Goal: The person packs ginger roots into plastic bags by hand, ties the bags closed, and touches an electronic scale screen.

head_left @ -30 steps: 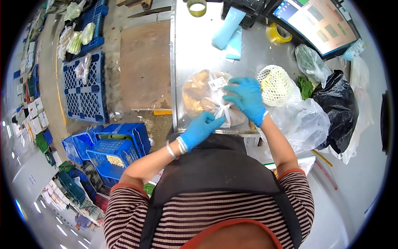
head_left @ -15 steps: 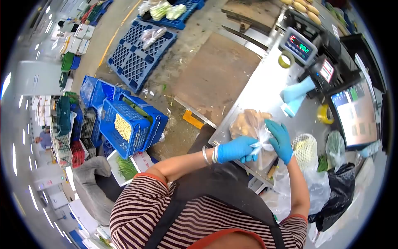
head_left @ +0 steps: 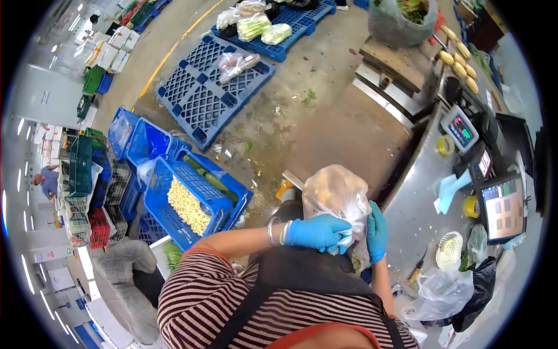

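Note:
A clear plastic bag of tan produce (head_left: 334, 189) hangs in front of my body, off the metal table's left edge. My left hand (head_left: 318, 232), in a blue glove, is closed around the bag's gathered neck. Against the bag's right side rests my right hand (head_left: 376, 232), also blue-gloved, its fingers extended and close together. The bag hides part of that hand's palm side.
The metal table (head_left: 407, 212) at right bears a scale display (head_left: 460, 129), tape, a monitor (head_left: 503, 208), a knife (head_left: 417, 266) and plastic bags. Blue crates (head_left: 218, 218) stand at left, a blue pallet (head_left: 200, 87) beyond. A person (head_left: 49, 180) is far left.
The bag has left the tabletop and moved left past its edge, with both hands. My left hand has closed on its neck. The view has turned toward the crates and pallets.

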`<action>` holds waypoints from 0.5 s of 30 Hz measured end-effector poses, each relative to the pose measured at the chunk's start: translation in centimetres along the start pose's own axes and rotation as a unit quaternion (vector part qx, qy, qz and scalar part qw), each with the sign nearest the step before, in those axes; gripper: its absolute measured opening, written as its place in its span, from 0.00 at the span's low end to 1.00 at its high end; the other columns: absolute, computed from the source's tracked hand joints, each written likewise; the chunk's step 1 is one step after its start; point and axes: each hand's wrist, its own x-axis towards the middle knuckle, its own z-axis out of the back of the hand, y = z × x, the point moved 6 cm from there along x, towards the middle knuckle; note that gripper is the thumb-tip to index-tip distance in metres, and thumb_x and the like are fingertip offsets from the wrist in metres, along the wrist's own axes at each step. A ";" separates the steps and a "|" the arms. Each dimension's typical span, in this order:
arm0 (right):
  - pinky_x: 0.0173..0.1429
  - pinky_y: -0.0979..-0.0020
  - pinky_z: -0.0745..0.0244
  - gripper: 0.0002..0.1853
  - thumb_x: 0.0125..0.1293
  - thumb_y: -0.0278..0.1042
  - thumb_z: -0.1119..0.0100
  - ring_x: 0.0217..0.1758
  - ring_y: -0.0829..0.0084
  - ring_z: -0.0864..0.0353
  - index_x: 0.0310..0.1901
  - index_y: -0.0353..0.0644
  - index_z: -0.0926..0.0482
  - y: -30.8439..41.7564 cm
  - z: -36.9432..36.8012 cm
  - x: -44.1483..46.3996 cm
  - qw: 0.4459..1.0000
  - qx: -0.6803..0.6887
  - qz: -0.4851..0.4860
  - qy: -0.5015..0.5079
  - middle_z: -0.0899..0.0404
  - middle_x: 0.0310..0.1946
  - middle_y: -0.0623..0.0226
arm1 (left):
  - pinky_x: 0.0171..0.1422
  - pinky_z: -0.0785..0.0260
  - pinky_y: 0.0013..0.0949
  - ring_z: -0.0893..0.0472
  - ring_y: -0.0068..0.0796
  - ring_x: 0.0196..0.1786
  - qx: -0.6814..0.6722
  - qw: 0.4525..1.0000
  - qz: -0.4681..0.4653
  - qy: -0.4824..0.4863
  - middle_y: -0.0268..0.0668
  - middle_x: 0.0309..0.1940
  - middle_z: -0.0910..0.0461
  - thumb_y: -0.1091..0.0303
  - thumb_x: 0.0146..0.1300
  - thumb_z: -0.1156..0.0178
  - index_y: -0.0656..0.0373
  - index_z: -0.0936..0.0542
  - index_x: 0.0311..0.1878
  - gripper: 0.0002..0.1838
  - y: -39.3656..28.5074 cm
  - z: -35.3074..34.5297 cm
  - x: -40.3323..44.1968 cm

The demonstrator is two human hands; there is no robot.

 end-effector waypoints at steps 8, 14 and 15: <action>0.55 0.71 0.26 0.20 0.73 0.34 0.46 0.50 0.71 0.18 0.64 0.43 0.24 11.1 -10.0 5.7 0.998 -0.003 -0.049 0.048 0.16 0.48 0.59 | 0.29 0.31 0.25 0.27 0.19 0.26 0.008 0.990 0.050 -0.128 0.31 0.26 0.24 0.68 0.67 0.53 0.54 0.24 0.37 0.08 3.9 12.5 -11.0; 0.43 0.76 0.25 0.22 0.70 0.29 0.43 0.32 0.81 0.24 0.65 0.48 0.25 14.9 -15.7 9.1 0.971 0.092 -0.123 0.181 0.19 0.35 0.66 | 0.28 0.32 0.23 0.26 0.17 0.26 -0.085 0.957 0.014 -0.275 0.30 0.27 0.24 0.70 0.66 0.52 0.55 0.24 0.38 0.06 6.8 17.7 -16.9; 0.40 0.77 0.26 0.26 0.67 0.28 0.40 0.32 0.84 0.26 0.68 0.51 0.27 14.5 -17.4 10.0 0.969 0.083 -0.058 0.224 0.21 0.31 0.69 | 0.28 0.31 0.23 0.26 0.17 0.26 -0.102 0.955 -0.003 -0.278 0.31 0.29 0.23 0.70 0.66 0.52 0.56 0.24 0.38 0.06 7.5 17.8 -17.2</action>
